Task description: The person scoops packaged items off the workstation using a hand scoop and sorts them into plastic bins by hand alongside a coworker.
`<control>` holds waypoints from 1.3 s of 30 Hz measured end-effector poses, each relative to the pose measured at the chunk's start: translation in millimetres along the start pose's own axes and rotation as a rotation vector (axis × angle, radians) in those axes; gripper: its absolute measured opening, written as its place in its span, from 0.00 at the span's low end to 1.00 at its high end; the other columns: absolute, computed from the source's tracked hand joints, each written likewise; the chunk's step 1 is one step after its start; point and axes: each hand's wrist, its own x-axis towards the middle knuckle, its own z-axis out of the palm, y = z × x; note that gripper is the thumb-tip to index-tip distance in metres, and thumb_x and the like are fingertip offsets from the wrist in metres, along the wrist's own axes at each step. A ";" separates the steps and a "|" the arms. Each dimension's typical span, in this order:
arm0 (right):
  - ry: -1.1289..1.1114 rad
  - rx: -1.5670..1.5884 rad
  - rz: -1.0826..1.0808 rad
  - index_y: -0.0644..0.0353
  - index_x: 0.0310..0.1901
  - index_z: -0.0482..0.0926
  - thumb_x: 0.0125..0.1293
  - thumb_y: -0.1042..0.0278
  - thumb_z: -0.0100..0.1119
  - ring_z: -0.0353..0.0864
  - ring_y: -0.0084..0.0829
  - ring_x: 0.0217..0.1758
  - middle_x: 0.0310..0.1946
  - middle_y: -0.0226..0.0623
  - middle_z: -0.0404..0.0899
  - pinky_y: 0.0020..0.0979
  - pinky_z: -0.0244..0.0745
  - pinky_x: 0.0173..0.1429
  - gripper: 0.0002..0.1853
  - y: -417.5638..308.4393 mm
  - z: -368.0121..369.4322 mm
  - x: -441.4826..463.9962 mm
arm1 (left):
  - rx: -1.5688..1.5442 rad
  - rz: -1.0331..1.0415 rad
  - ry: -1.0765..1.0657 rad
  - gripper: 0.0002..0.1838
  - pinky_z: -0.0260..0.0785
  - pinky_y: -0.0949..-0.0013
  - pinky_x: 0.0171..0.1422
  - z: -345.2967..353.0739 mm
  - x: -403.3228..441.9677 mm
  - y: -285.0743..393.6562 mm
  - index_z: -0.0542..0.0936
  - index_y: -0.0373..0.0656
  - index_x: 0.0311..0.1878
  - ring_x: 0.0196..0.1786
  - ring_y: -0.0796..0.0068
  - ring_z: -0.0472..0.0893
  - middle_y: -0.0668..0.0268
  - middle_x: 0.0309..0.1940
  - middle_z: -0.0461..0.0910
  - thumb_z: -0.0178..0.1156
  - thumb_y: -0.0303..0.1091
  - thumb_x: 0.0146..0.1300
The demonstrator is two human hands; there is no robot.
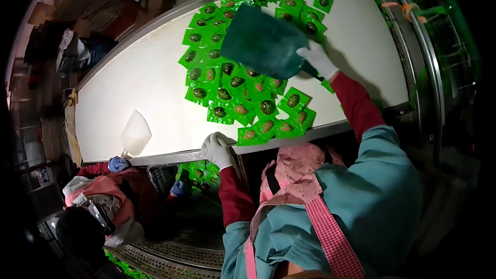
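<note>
My right hand [319, 60], in a white glove, is closed round the handle of a dark green scoop [262, 39]. The scoop is over small bright green packets [199, 93] with dark or reddish oval pictures, hiding some of them. They lie in a broad patch on the white table [129, 80], some overlapping. My left hand [217, 151], also gloved in white, has its fingers curled over the table's metal front edge [274, 145], left of the nearest packets.
At lower left a co-worker [121, 191] in blue gloves holds a white scoop [136, 133] on the table. Beneath the front edge, a dark crate [161, 178] stands beside more green packets [199, 170]. Metal rails [426, 46] run along the right side.
</note>
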 end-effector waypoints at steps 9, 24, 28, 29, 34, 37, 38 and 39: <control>0.341 0.175 0.605 0.64 0.43 0.76 0.63 0.57 0.60 0.77 0.28 0.19 0.30 0.42 0.81 0.28 0.71 0.18 0.17 -13.6 -79.6 -106.5 | -0.066 -0.103 -0.031 0.09 0.73 0.54 0.43 5.2 40.4 -20.2 0.84 0.53 0.37 0.39 0.55 0.80 0.61 0.40 0.79 0.56 0.39 0.58; 0.774 -1.125 0.637 0.72 0.59 0.52 0.64 0.52 0.51 0.79 0.62 0.42 0.36 0.66 0.78 0.52 0.74 0.46 0.34 68.5 -171.5 -168.3 | -0.020 -0.060 0.042 0.09 0.73 0.55 0.43 4.3 33.7 -16.7 0.84 0.51 0.38 0.40 0.56 0.80 0.63 0.39 0.80 0.58 0.39 0.57; 0.388 -1.140 0.703 0.69 0.70 0.40 0.64 0.52 0.55 0.79 0.60 0.45 0.43 0.63 0.78 0.53 0.73 0.52 0.45 38.8 -60.2 -164.0 | -0.053 0.006 0.146 0.10 0.72 0.54 0.42 -1.5 33.2 -8.7 0.83 0.48 0.37 0.38 0.54 0.79 0.59 0.39 0.80 0.59 0.40 0.56; 0.328 -1.153 0.641 0.69 0.70 0.39 0.63 0.53 0.56 0.79 0.60 0.45 0.42 0.63 0.78 0.53 0.73 0.51 0.46 59.0 -42.4 -168.3 | -0.342 0.078 0.078 0.11 0.71 0.54 0.43 -1.2 32.0 2.5 0.82 0.46 0.37 0.37 0.54 0.79 0.58 0.38 0.80 0.61 0.39 0.54; 0.049 -0.995 0.536 0.75 0.68 0.32 0.55 0.54 0.66 0.82 0.56 0.36 0.34 0.60 0.80 0.48 0.77 0.42 0.57 52.9 65.7 -161.2 | -0.426 0.778 -0.224 0.31 0.52 0.40 0.65 -30.3 -39.9 129.1 0.75 0.52 0.54 0.65 0.49 0.62 0.62 0.60 0.69 0.67 0.53 0.47; -0.126 -1.058 0.397 0.79 0.68 0.35 0.52 0.53 0.69 0.82 0.54 0.34 0.32 0.59 0.80 0.45 0.79 0.40 0.59 43.9 125.4 -152.4 | -0.176 0.710 -0.292 0.37 0.48 0.39 0.68 -23.2 -40.0 133.3 0.75 0.52 0.56 0.69 0.47 0.58 0.59 0.61 0.69 0.68 0.60 0.43; -0.122 -1.005 0.391 0.79 0.67 0.36 0.51 0.52 0.70 0.83 0.53 0.34 0.32 0.59 0.80 0.45 0.79 0.39 0.59 36.7 146.1 -146.3 | -0.095 0.627 -0.328 0.38 0.49 0.39 0.67 -31.3 -29.5 123.1 0.76 0.52 0.56 0.69 0.46 0.59 0.58 0.60 0.70 0.68 0.62 0.41; -0.141 -0.927 0.330 0.79 0.67 0.39 0.50 0.50 0.70 0.83 0.53 0.33 0.32 0.59 0.79 0.45 0.79 0.39 0.59 19.9 163.1 -141.8 | -0.092 0.586 -0.261 0.40 0.49 0.39 0.68 -27.1 -23.5 106.8 0.77 0.52 0.56 0.69 0.47 0.59 0.58 0.59 0.71 0.69 0.62 0.38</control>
